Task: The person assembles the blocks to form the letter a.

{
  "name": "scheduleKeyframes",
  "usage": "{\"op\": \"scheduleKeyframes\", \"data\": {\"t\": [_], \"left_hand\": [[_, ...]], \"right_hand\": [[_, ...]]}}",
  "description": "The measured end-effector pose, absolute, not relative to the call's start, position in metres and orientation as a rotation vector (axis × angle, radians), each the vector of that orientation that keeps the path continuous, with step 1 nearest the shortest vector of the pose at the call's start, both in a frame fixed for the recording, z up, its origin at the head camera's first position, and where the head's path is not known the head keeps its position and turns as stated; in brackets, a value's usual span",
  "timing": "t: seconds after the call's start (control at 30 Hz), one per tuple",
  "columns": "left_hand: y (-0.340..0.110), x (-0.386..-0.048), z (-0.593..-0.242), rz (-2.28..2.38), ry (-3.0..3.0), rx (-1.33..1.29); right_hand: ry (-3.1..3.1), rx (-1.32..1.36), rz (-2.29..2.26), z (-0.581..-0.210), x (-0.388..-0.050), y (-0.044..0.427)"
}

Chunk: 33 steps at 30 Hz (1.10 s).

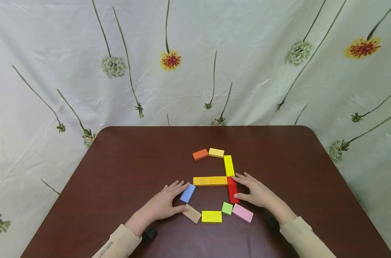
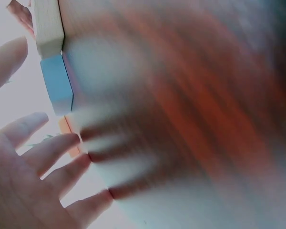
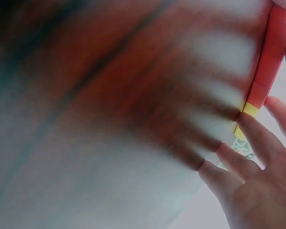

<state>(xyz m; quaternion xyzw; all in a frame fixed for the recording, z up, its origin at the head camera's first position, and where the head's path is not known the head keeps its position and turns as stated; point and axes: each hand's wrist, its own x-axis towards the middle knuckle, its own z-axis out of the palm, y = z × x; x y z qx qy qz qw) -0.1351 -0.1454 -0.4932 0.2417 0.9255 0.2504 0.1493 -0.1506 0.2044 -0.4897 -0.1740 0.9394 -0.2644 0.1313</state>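
On the brown table lie toy blocks, laid out like a figure with a bar across its middle. My left hand [image 1: 163, 202] is spread at the left, its fingertips at the blue block [image 1: 187, 193] and its thumb at the beige block [image 1: 192, 214]. To the right, my right hand [image 1: 258, 193] has its fingers extended beside the red blocks [image 1: 233, 193], the thumb close to their lower part. In the left wrist view the blue block [image 2: 57, 83] sits beyond the spread fingers. The right wrist view shows fingertips on the table near the red blocks [image 3: 272, 45].
Amber blocks [image 1: 210, 181] form the middle bar. Above are a long yellow block [image 1: 229, 165], a pale yellow block [image 1: 216, 153] and an orange block [image 1: 200, 154]. Below are a yellow block [image 1: 211, 216], a green block [image 1: 227, 208] and a pink block [image 1: 243, 213]. Floral cloth [image 1: 189, 86] hangs behind.
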Motion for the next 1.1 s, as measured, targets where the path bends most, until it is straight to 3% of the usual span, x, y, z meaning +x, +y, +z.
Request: {"op": "scheduleKeyframes", "data": {"t": [0.57, 1.1], "left_hand": [[-0.140, -0.157, -0.475, 0.611, 2.786, 0.849], [-0.139, -0.162, -0.477, 0.623, 2.661, 0.773]], "right_hand": [[2.749, -0.501, -0.763, -0.488, -0.152, 0.207], [2.746, -0.455, -0.742, -0.489, -0.152, 0.203]]}}
